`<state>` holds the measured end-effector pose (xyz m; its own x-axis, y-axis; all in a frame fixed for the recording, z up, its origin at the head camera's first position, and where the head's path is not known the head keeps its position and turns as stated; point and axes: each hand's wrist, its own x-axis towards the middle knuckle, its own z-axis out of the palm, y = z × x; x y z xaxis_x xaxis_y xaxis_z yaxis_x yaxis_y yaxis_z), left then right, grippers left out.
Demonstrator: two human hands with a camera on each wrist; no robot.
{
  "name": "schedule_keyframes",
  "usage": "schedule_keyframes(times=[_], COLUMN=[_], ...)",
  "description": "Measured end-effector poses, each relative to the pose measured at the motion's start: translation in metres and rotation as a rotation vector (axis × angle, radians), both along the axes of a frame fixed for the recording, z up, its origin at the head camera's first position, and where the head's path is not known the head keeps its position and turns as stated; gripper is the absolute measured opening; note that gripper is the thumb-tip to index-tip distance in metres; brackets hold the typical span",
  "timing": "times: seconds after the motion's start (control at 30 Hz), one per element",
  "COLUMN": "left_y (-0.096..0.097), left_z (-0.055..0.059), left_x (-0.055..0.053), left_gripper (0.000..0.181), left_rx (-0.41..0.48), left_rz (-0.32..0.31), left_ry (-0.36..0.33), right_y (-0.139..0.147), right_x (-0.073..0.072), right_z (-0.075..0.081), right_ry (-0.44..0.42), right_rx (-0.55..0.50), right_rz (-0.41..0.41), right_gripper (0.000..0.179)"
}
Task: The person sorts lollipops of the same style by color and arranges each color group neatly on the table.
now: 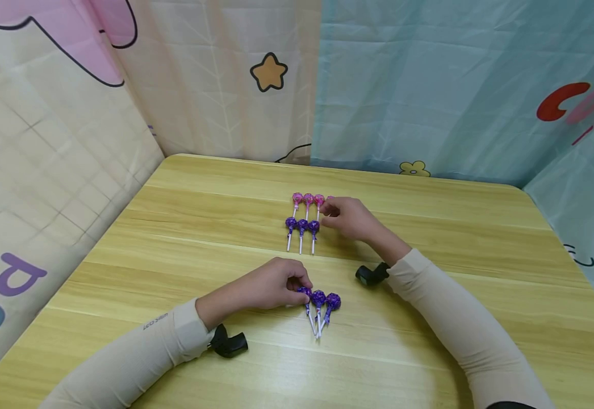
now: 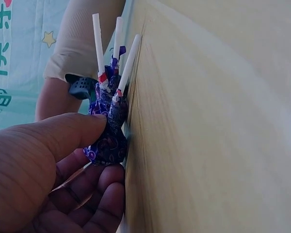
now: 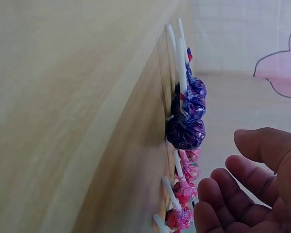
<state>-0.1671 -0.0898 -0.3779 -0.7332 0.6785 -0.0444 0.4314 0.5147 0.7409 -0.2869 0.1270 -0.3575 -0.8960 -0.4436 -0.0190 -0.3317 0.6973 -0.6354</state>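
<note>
Three purple-wrapped lollipops (image 1: pixel 318 299) lie fanned out on the near part of the table, their white sticks converging toward the person. My left hand (image 1: pixel 279 282) pinches the leftmost of them by its head; in the left wrist view the thumb (image 2: pixel 89 127) presses on the purple wrapper. Farther away, another three purple lollipops (image 1: pixel 302 225) lie side by side, sticks pointing at the person. Beyond these runs a row of several pink lollipops (image 1: pixel 308 198), the rightmost partly hidden by my right hand (image 1: pixel 350 218). That hand hovers just right of both rows, fingers loosely bent, holding nothing.
The wooden table (image 1: pixel 215 210) has light yellow grain and rounded far corners. Printed curtains (image 1: pixel 379 85) hang along its back and sides. A black wrist camera (image 1: pixel 229 343) sits at the left cuff, another black camera (image 1: pixel 372 274) at the right.
</note>
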Motion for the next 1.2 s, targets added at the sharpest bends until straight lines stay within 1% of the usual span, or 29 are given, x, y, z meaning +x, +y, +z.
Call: schedule_keyframes(times=[0.2,0.47,0.57,0.67,0.77,0.9,1.0,1.2], left_y=[0.001,0.003,0.003,0.003,0.004,0.004,0.005,0.005], left_z=[0.000,0.001,0.002,0.002,0.003,0.005,0.006,0.004], left_x=[0.000,-0.001,-0.001,-0.001,-0.001,-0.001,-0.001,-0.002], left_gripper=[0.007,0.007,0.007,0.008,0.008,0.008,0.007,0.008], left_rx=[0.000,0.002,0.006,0.006,0.006,0.000,-0.002,0.005], left_rz=[0.002,0.002,0.003,0.004,0.005,0.010,0.013,0.010], left_ry=[-0.007,-0.015,-0.016,-0.020,-0.024,-0.026,-0.025,-0.020], right_y=[0.008,0.021,0.027,0.033,0.039,0.045,0.049,0.052], right_x=[0.008,0.027,0.035,0.044,0.055,0.071,0.082,0.100], right_z=[0.001,-0.002,-0.004,-0.005,-0.004,0.000,0.003,-0.001], right_ry=[-0.026,-0.100,-0.113,-0.118,-0.104,-0.084,-0.088,-0.108], right_rx=[-0.066,-0.135,-0.152,-0.161,-0.160,-0.159,-0.167,-0.162], right_rz=[0.003,0.017,0.035,0.066,0.099,0.132,0.153,0.199], right_gripper=[0.018,0.018,0.019,0.018,0.016,0.015,0.015,0.015])
